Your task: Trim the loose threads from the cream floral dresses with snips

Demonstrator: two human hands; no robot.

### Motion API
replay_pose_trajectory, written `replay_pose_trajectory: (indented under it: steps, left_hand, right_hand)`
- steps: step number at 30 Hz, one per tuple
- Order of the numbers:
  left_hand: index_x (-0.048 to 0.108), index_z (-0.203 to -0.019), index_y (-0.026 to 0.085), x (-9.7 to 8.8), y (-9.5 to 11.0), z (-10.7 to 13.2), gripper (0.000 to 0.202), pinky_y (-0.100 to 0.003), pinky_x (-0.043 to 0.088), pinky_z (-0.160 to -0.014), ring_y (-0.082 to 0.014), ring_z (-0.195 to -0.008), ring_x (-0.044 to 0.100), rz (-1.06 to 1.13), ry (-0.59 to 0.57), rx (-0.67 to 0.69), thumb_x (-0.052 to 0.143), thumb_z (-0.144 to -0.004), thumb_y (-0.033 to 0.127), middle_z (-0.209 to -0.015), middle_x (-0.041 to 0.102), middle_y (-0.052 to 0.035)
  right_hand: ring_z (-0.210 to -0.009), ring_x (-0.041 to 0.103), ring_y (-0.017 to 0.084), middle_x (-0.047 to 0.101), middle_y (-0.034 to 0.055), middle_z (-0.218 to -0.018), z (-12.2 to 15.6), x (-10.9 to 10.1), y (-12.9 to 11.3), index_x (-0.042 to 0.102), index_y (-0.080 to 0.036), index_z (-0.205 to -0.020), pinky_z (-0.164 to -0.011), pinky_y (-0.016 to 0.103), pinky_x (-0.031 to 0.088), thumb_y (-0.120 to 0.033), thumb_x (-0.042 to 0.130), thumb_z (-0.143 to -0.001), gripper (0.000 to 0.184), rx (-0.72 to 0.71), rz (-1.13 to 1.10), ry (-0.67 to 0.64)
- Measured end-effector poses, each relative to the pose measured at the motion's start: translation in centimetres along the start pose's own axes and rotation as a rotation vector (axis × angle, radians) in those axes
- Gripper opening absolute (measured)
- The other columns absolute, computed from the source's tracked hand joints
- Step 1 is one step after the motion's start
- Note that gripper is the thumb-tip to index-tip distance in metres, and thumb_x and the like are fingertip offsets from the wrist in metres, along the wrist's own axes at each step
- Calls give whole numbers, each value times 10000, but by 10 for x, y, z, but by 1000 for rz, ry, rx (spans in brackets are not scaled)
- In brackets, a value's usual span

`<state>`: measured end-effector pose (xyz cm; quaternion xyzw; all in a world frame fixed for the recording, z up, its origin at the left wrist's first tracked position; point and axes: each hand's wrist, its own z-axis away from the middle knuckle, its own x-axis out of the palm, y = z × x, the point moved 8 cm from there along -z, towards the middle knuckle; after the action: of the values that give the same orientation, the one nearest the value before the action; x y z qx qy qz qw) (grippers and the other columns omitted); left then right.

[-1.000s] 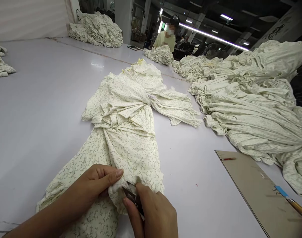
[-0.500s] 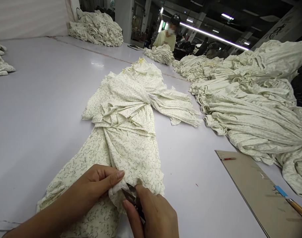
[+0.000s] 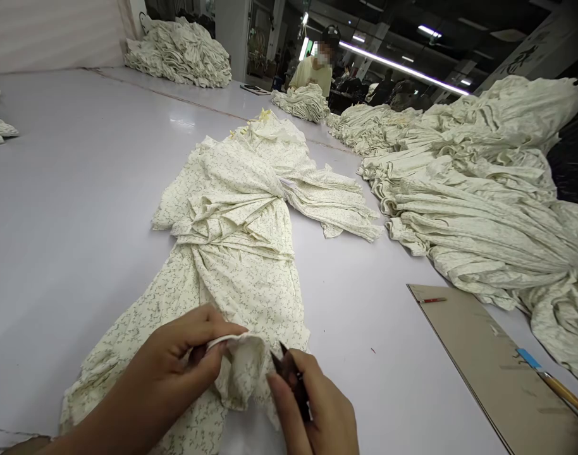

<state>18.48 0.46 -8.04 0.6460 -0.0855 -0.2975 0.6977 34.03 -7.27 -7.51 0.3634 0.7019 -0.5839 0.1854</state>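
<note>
Your left grip (image 3: 175, 366) clamps the dress hem (image 3: 244, 373), your right grip (image 3: 320, 407) clamps snips (image 3: 291, 379) (tips just beside the hem).

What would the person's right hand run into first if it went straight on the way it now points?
Most likely the pinched fold of floral cream fabric held by the left hand. The right hand grips small dark snips whose tips aim at that fold, nearly touching it, though depth is hard to judge here.
</note>
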Motion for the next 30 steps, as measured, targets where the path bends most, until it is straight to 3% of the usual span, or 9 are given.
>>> replay_pose_trajectory:
  steps: [2,4,7,10,13,16,21,25,30]
  left_hand:
    - [613,-777,234,-7,16,6,193,-219,424,-724,-170,-911,563,-63,118,185,452,-881,219,-982,586,-5]
    - [503,-672,213,-1,25,9,245,-208,421,-645,-139,-764,556,-72,84,300,374,-876,171,-838,579,9]
    - [446,-683,213,24,19,7,217,-231,381,-536,-129,-544,465,-265,-53,287,396,-893,235,-608,491,35]
    - [524,-775,204,46,5,1,202,-283,375,-562,-181,-585,525,-613,-39,249,588,-830,388,-666,572,3]
    - [552,-819,190,63,-6,-5,140,-331,383,-605,-247,-666,587,-775,-26,233,518,-865,318,-747,628,-50]
    - [539,-815,194,61,-9,-7,126,-314,392,-622,-223,-681,592,-647,-36,211,434,-884,209,-744,626,-34]
    - [555,-794,215,43,-5,-2,232,-229,400,-605,-145,-650,562,-288,-150,125,462,-945,365,-723,613,19]
    - [605,-875,232,43,1,2,209,-227,426,-710,-157,-767,605,-135,-226,133,452,-955,349,-838,666,9]
    - [548,-818,226,26,-3,1,302,-235,402,-626,-172,-697,492,114,-7,2,435,-931,483,-727,532,9]
  right_hand:
    - [-517,556,130,589,-61,-610,2,-10,10,584,-252,-885,-478,190,396,-429,504,-945,203,86,-34,42]
    - [-493,505,124,551,-63,-584,5,-17,18,591,-247,-866,-473,186,385,-442,500,-940,228,150,-51,75]
    - [-479,464,121,524,-56,-568,8,-18,25,598,-236,-844,-460,184,374,-446,502,-935,248,186,-97,88]
    - [-477,466,119,528,-56,-568,10,-17,27,600,-236,-849,-453,183,371,-435,517,-927,229,196,-145,107]
    - [-474,460,116,520,-60,-569,10,-14,26,590,-235,-831,-455,182,372,-421,521,-924,220,196,-172,104]
    - [-467,426,109,496,-65,-557,11,-12,25,572,-233,-808,-448,186,349,-402,529,-921,208,189,-202,93]
    - [-469,360,104,417,-74,-566,11,0,19,562,-232,-856,-428,204,293,-426,559,-889,197,161,-345,66]
    - [-484,400,101,459,-71,-585,5,18,9,550,-226,-859,-443,192,315,-343,581,-867,122,150,-407,-19]
    - [-529,409,106,468,-53,-598,-1,18,12,562,-214,-809,-461,189,315,-306,527,-881,122,266,-482,-11]
